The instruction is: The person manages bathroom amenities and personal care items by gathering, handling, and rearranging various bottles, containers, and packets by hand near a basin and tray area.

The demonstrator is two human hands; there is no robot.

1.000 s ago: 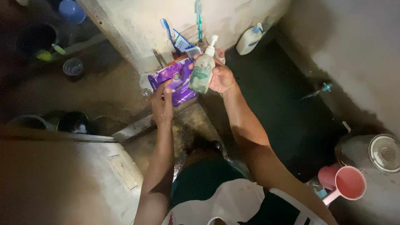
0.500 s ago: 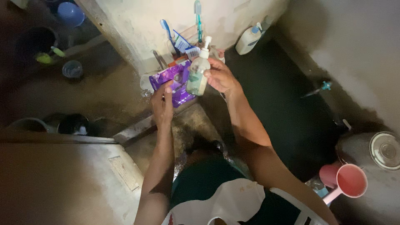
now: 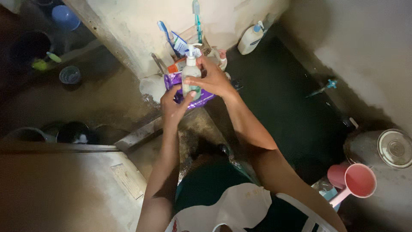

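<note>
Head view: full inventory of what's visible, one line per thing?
pump bottle: 1, clear with white pump, held upright by both hands
refill pouch: 1, purple, behind the hands on the ledge
toothbrushes: 2, teal and blue, standing against the wall
lotion bottle: 1, white with blue pump, by the wall corner
dipper: 1, pink, lower right
lid: 1, clear glass, on a grey container at right
tap: 1, blue handle, right wall
small cup: 1, clear, floor at left
basin: 1, blue, top left
left hand: below the bottle, touching its base
right hand: grip around the bottle
</note>
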